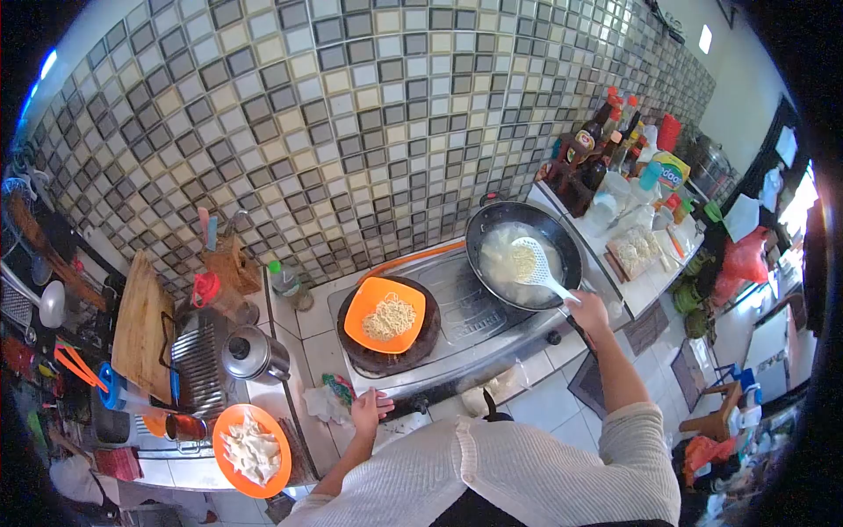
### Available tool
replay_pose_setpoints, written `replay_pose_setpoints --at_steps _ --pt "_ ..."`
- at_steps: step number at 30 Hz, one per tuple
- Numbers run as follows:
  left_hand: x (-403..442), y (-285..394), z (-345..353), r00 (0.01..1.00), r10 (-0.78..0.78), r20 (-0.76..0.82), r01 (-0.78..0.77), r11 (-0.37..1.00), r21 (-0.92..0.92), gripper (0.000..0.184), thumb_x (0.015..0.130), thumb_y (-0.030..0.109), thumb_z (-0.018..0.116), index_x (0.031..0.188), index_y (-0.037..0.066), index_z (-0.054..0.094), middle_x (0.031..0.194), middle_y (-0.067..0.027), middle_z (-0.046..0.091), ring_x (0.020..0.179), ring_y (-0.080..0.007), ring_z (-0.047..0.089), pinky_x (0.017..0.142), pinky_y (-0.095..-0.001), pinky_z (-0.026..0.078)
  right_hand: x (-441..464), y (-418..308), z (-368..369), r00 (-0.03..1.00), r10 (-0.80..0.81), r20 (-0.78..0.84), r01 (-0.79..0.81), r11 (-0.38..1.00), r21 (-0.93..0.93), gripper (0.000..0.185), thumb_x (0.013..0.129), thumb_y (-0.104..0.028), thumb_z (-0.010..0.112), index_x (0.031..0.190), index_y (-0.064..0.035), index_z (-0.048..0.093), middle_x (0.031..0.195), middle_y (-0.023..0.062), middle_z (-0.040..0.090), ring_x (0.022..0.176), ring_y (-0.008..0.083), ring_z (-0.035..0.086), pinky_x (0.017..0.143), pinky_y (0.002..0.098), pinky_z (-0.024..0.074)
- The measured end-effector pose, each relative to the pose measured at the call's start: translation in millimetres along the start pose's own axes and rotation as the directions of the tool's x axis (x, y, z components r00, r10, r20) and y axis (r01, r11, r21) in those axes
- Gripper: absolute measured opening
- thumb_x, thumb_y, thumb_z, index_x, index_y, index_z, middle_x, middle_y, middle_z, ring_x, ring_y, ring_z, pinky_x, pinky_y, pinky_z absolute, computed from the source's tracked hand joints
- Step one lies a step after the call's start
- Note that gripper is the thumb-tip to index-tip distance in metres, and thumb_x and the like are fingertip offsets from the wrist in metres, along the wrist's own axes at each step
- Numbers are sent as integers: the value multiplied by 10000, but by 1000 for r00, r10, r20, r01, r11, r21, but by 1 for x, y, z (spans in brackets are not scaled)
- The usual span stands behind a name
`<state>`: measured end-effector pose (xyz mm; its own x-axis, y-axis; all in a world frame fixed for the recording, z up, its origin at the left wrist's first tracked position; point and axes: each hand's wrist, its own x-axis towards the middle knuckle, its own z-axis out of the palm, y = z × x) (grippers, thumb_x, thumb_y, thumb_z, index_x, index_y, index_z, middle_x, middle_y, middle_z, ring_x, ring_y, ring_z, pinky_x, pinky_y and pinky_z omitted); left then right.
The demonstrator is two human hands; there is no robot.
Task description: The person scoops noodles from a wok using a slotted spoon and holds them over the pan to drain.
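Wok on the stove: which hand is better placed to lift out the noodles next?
Right, I'd judge: the right hand grips the skimmer, whose head is in the wok with the noodles. The left hand, fingers spread, is farther off, near the stove's front edge.

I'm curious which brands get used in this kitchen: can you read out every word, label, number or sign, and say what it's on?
"daa", perhaps with more letters: yellow-and-green pack behind the bottles; uncertain reading.
Lettering on the stove's front panel: too blurred to read.
Dark bottle with a round label: too small to read.
Marks high on the wall: too faint to read.
No number is readable.
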<state>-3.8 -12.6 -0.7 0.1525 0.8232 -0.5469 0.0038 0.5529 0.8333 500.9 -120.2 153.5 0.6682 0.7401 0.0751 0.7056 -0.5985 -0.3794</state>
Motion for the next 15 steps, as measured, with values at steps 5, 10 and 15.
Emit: replay_pose_setpoints --at_steps 5,10,15 --pt "1 -1 0 1000 0 4 0 999 32 378 946 337 425 841 22 606 712 -121 673 571 -183 661 432 -216 445 14 -2 27 997 -79 14 78 994 80 348 792 -332 629 1041 -90 653 885 162 660 858 323 634 769 396 483" --pt "3 -3 -2 1000 -4 14 4 1000 -3 374 944 329 428 842 18 609 710 -123 673 569 -186 661 426 -215 442 19 -9 31 989 -119 82 90 952 294 317 803 -289 642 1019 -58 655 808 132 665 751 237 635 699 340 468" --pt "4 -5 -3 1000 7 17 -7 1000 1 374 942 329 435 835 16 609 708 -124 672 574 -190 664 421 -215 440 23 3 34 977 -46 208 -62 872 486 256 831 -235 634 993 -39 663 666 39 602 597 119 542 572 282 430"
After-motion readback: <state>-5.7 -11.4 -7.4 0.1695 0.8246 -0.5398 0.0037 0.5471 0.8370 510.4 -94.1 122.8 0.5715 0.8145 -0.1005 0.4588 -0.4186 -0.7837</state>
